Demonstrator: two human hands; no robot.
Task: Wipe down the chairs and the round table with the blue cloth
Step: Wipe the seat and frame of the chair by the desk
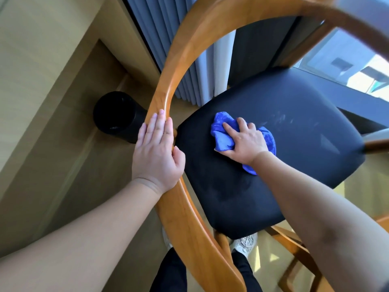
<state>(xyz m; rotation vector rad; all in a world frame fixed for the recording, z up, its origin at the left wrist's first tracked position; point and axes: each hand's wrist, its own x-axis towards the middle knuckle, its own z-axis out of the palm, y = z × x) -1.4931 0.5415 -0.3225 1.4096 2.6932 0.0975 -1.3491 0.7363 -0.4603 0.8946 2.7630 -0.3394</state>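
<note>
**Cloth on seat, other hand on rail**

Right hand: palm down on the cloth. Fingers bent over the bunched fabric and gripping it, forefinger stretched forward along the top. Hand and cloth press onto the seat.

Cloth: blue, crumpled into a wad. It lies on the seat's left-centre part and touches the upholstery. Folds stick out ahead of the fingers, to the right of the knuckles and back under the wrist.

Seat: black, padded, rounded corners. Faint pale streaks show on its surface just right of the cloth.

Left hand: lies flat on the rail, just off the seat's left edge. Fingers straight and pressed together, pointing along the wood. The thumb rests against the rail's inner side, next to the seat.

Rail: honey-coloured wood, one curved band. It sweeps from below the seat's near corner, up its left side and over the top of the view. More wooden frame shows under the seat's near and right edges.

Left of the seat, past the rail: a black round bin stands on the pale wood floor.

Beyond the seat: a pleated grey curtain. A bright window is beyond its right side.

Below the seat's near edge: dark trouser legs and a pale shoe.
</note>
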